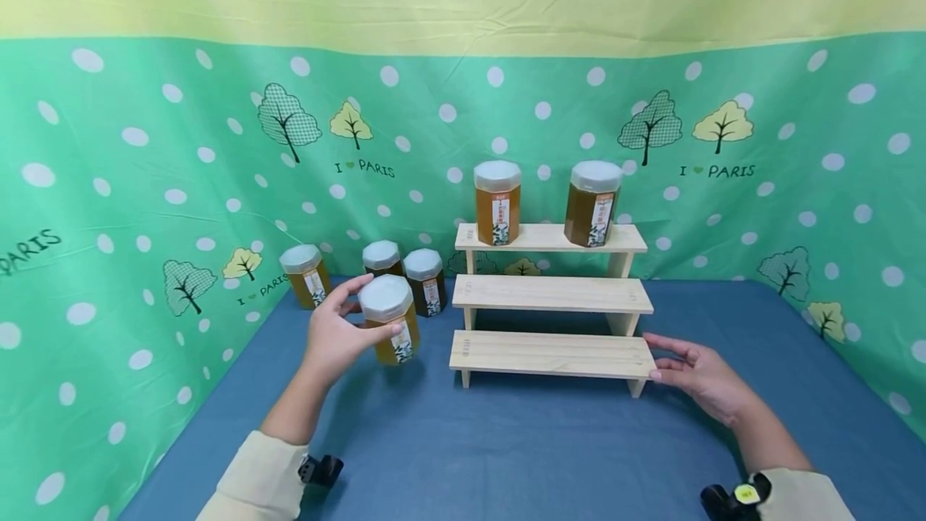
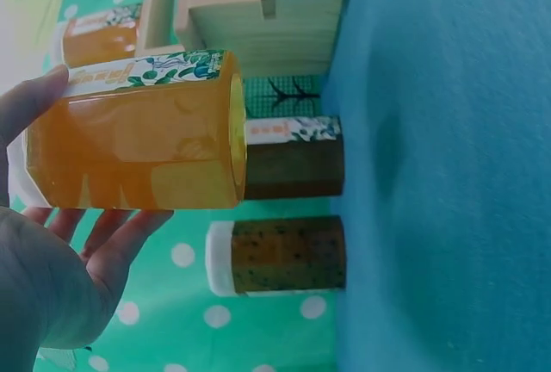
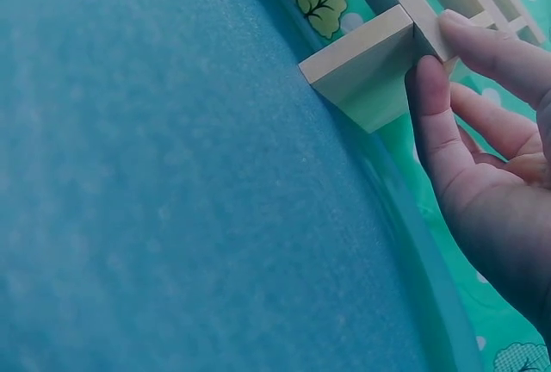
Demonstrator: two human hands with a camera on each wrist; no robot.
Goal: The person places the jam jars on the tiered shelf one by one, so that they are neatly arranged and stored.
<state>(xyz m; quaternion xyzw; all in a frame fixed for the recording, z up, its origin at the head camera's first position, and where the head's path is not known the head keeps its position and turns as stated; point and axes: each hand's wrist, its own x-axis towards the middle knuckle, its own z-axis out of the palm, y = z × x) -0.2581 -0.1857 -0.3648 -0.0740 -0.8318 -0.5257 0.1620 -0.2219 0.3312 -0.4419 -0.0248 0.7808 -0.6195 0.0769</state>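
Note:
My left hand (image 1: pixel 343 332) grips a honey jar (image 1: pixel 386 298) with a white lid, thumb on its label side and fingers round the far side. In the left wrist view this amber jar (image 2: pixel 146 144) is held up above the blue cloth. At the right end of the lowest step of a three-step wooden display stand (image 1: pixel 550 352), my right hand (image 1: pixel 702 380) holds the board's end between thumb and fingers. Two jars stand on the top step, an amber honey jar (image 1: pixel 497 203) at left and a darker honey jar (image 1: pixel 593 203) at right.
Left of the stand, a dark jar (image 1: pixel 425 284), another dark jar (image 1: pixel 382 256) partly hidden, and an amber jar (image 1: pixel 304 272) stand near the back of the blue cloth (image 1: pixel 506 457). A green and yellow printed curtain (image 1: pixel 405 103) hangs behind and at the sides.

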